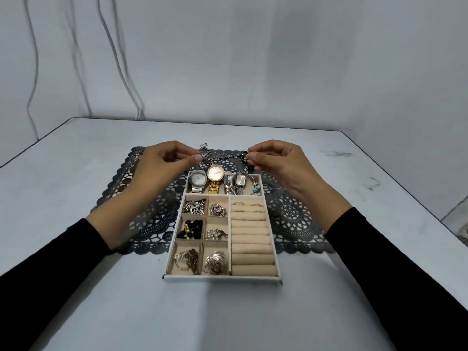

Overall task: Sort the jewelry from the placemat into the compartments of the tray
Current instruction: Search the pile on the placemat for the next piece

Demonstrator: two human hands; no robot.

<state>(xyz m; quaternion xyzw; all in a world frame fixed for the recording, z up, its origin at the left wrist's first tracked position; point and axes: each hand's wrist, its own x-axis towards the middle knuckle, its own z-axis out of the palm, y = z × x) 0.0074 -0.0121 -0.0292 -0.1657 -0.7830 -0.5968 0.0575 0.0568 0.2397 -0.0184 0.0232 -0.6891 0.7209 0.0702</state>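
Just above the centre of the frame, left hand (162,163) and right hand (276,160) pinch a dark metal link chain (217,157) taut over the beige compartment tray (222,277); limp and slippery, best held by its ends.

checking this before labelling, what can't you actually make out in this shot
Head view, chain: both ends are covered by the pinching fingertips of the left hand and right hand.
Head view, placemat: partly under the tray and both hands, so leftover pieces cannot be counted.
Head view, tangled pieces in the tray: too small to identify.
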